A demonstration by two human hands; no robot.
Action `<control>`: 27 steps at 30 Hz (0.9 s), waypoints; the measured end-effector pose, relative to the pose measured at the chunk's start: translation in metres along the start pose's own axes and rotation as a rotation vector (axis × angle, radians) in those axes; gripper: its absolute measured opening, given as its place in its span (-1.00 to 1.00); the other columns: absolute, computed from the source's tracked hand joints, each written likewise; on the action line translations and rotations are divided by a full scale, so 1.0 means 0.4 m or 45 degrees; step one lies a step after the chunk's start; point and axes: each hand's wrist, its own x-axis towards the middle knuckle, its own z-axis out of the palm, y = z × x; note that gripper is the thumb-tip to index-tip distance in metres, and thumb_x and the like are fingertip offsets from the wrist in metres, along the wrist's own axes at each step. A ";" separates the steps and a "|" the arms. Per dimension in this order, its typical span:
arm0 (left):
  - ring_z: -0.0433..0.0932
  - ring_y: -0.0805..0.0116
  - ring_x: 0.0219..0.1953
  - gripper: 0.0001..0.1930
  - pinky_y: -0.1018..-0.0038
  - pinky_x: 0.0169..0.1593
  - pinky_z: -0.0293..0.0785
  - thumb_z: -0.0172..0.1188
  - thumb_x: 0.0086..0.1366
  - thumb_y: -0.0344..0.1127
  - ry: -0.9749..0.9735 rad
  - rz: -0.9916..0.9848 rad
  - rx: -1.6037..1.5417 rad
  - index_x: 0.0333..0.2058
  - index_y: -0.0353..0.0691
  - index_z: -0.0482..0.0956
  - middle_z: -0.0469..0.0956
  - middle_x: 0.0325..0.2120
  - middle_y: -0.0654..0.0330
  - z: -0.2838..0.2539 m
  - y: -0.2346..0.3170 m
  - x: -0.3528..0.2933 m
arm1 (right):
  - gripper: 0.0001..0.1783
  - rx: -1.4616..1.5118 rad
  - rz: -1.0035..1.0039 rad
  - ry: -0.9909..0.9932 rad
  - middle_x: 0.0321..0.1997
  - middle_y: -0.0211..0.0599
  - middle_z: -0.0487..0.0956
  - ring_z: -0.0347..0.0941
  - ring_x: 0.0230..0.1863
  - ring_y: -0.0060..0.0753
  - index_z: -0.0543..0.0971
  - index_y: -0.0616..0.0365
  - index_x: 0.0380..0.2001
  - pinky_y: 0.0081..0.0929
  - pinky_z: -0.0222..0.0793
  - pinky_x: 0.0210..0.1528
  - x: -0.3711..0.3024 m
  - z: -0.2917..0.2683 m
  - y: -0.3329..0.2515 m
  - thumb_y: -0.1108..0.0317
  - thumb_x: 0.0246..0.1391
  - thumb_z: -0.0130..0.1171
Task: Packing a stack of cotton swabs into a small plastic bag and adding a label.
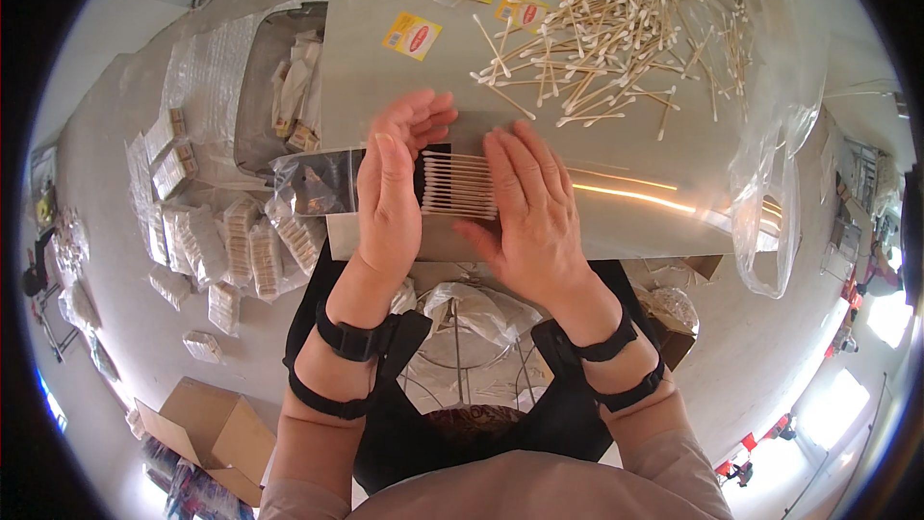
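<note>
A neat row of cotton swabs (460, 185) lies side by side on the table between my two hands, over a dark patch. My left hand (388, 178) stands on edge at the row's left end, palm turned inward and fingers stretched and slightly curved. Flat over the row's right end lies my right hand (531, 202), with its fingers extended and thumb apart; it covers the swab tips there. A clear plastic bag (306, 183) rests just left of my left hand. Farther back spreads a big loose heap of cotton swabs (616, 29).
Yellow printed cards (413, 36) lie at the table's back left. Clear plastic sheeting (770, 164) hangs over the right edge. A grey bin (252, 106) with packs stands left of the table. Packed swab bundles (239, 241) and an open cardboard box (214, 429) are on the floor.
</note>
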 end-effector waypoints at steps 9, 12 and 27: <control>0.28 0.14 0.31 -0.32 0.24 0.40 0.09 -0.37 0.55 0.15 -0.081 0.140 0.034 0.24 -0.41 0.29 0.35 0.23 -0.07 0.005 -0.022 -0.015 | 0.04 -0.265 0.110 -0.125 0.45 0.16 0.16 -0.01 0.51 0.14 0.17 0.44 0.34 0.11 -0.18 0.50 -0.003 0.036 -0.035 -0.02 -0.05 0.33; 0.24 0.13 0.33 -0.30 0.23 0.42 0.05 -0.37 0.54 0.16 -0.037 0.163 -0.001 0.25 -0.43 0.27 0.32 0.26 -0.08 -0.003 -0.021 -0.014 | 0.01 -0.313 0.121 -0.146 0.46 0.07 0.18 -0.01 0.52 0.03 0.22 0.40 0.33 0.07 -0.23 0.52 0.018 0.045 -0.041 -0.09 -0.02 0.28; 0.22 0.08 0.35 -0.32 0.19 0.44 -0.01 -0.40 0.55 0.13 0.010 0.241 0.027 0.25 -0.43 0.24 0.30 0.26 -0.13 -0.030 -0.003 -0.004 | -0.08 -0.246 0.139 -0.134 0.48 0.06 0.14 -0.05 0.53 0.03 0.17 0.37 0.36 0.06 -0.23 0.52 0.049 0.090 -0.074 0.07 0.07 0.27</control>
